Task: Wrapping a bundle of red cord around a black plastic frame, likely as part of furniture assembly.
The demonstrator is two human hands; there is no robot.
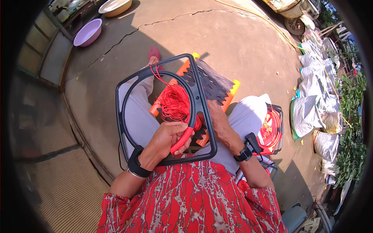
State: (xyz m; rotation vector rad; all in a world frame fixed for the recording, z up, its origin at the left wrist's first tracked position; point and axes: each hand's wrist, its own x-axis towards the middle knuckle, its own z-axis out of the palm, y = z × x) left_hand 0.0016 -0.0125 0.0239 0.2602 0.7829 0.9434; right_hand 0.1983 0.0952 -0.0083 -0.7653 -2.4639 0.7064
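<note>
Upright in front of my lap stands a black plastic frame (206, 116), squarish outside with a round ring inside. Red cord is wound tightly over the ring's lower right part, forming a smooth red wrapping (182, 140). My left hand (168, 136) is closed on this wrapped stretch, thumb on top. A loose bundle of red cord (173, 101) shows through the ring, with strands looping over its top. Behind the frame's right bar is my right hand (220, 120), beside the bundle; its fingers are mostly hidden, so I cannot tell what they hold.
Between my legs lies a dark serrated piece with orange and yellow tubes (234, 92). Right of my knee is another black frame with red cord (271, 130). White sacks (307, 112) line the right side. A purple basin (88, 32) and an orange basin (115, 7) stand far left.
</note>
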